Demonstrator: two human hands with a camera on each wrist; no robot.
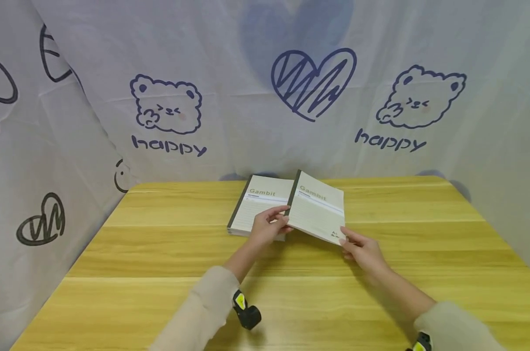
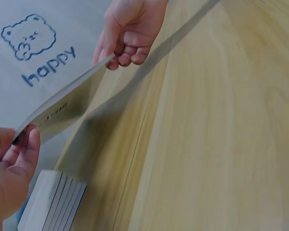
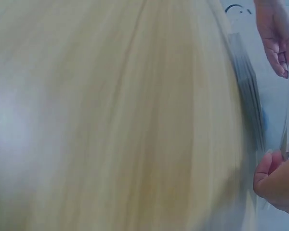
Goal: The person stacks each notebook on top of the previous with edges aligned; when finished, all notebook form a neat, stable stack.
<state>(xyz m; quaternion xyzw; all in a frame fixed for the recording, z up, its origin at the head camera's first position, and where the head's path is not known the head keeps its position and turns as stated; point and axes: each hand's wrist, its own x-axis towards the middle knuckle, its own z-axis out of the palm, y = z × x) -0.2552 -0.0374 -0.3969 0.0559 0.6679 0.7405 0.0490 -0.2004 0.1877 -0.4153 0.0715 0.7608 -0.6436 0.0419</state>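
Note:
A pale notebook (image 1: 316,207) marked "Gambit", with a dark spine, is held tilted above the table. My left hand (image 1: 268,226) pinches its lower spine corner between thumb and fingers. At the opposite lower corner, my right hand (image 1: 365,250) grips the edge. Below and to the left lies a neat stack of similar notebooks (image 1: 262,200), partly covered by the raised one and my left hand. In the left wrist view the raised notebook (image 2: 70,98) is seen nearly edge-on between both hands, its underside facing the table, with the stack (image 2: 50,202) beneath.
The wooden table (image 1: 160,253) reaches back to a white cloth (image 1: 243,122) printed with bears and hearts. More cloth hangs at both sides. A small black camera (image 1: 247,312) is strapped to the left wrist.

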